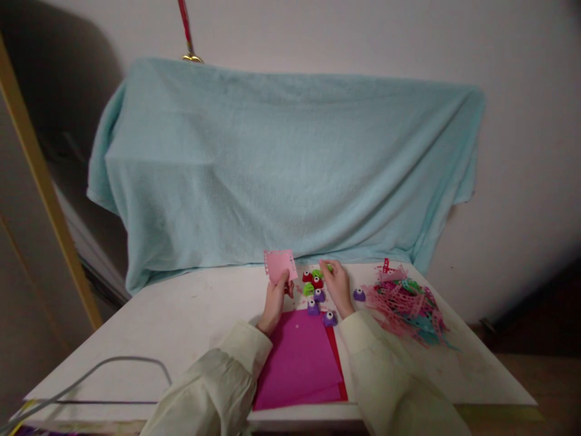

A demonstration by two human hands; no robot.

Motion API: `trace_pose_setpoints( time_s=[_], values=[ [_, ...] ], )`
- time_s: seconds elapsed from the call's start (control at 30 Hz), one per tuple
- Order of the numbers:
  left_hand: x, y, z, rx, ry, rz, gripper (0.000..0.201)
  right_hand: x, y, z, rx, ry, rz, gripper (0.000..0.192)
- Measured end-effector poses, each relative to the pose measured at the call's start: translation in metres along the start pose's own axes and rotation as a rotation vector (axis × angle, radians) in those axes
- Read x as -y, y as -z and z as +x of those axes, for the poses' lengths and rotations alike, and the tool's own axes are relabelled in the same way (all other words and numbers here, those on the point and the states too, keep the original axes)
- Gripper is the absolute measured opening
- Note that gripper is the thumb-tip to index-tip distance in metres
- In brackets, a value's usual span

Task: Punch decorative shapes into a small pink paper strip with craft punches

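Your left hand point(275, 301) pinches a small pink paper square point(280, 265) by its lower edge, holding it upright above the desk point(181, 315). Your right hand point(336, 284) is closed on a green punch point(327, 267) at the far end of the cluster of red, green and purple punches point(316, 292). The thin square looks likely to bend or slip from such a light pinch. Lifting the green punch could knock its close neighbours, which sit just beside your fingers. A magenta sheet point(299, 357) lies under your wrists over a red sheet point(338, 363); dragging a sleeve could shift both. A heap of punched paper scraps point(408, 303) lies to the right, one purple punch point(359, 295) between.
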State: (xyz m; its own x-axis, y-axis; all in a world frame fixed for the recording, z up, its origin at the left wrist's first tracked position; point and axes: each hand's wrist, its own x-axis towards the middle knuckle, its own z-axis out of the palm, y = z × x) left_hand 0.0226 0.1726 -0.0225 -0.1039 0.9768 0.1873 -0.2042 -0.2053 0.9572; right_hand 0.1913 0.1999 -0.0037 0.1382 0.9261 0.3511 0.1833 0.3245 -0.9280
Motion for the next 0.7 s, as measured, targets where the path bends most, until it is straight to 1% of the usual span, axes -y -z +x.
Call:
trace_pose_setpoints(
  time_s=[0.1, 0.2, 0.27, 0.33, 0.4, 0.43, 0.53, 0.7],
  values=[
    [-0.001, -0.001, 0.001, 0.018, 0.029, -0.012, 0.050, -0.005, -0.006, -0.001, -0.076, 0.051, -0.121, 0.039],
    [-0.001, -0.002, 0.000, 0.004, 0.025, -0.006, 0.048, -0.009, -0.011, -0.002, -0.001, 0.090, -0.150, 0.036],
    [-0.001, -0.002, 0.000, -0.004, 0.014, -0.002, 0.048, -0.010, -0.009, -0.001, 0.019, 0.139, -0.182, 0.035],
    [-0.001, -0.002, 0.001, -0.012, 0.001, -0.003, 0.048, -0.010, -0.004, 0.002, -0.018, 0.183, -0.287, 0.034],
    [-0.002, -0.001, 0.000, -0.017, -0.008, -0.010, 0.048, -0.011, 0.004, 0.005, -0.064, 0.212, -0.442, 0.032],
    [-0.002, -0.001, 0.000, -0.020, -0.012, -0.011, 0.048, -0.012, 0.008, 0.006, -0.065, 0.227, -0.518, 0.031],
    [-0.002, -0.001, -0.001, -0.033, -0.026, 0.013, 0.048, -0.015, 0.015, 0.006, -0.061, 0.248, -0.707, 0.031],
    [0.000, -0.001, -0.002, -0.058, -0.061, 0.039, 0.046, -0.020, 0.011, -0.003, 0.020, 0.214, -0.908, 0.035]
  ],
)
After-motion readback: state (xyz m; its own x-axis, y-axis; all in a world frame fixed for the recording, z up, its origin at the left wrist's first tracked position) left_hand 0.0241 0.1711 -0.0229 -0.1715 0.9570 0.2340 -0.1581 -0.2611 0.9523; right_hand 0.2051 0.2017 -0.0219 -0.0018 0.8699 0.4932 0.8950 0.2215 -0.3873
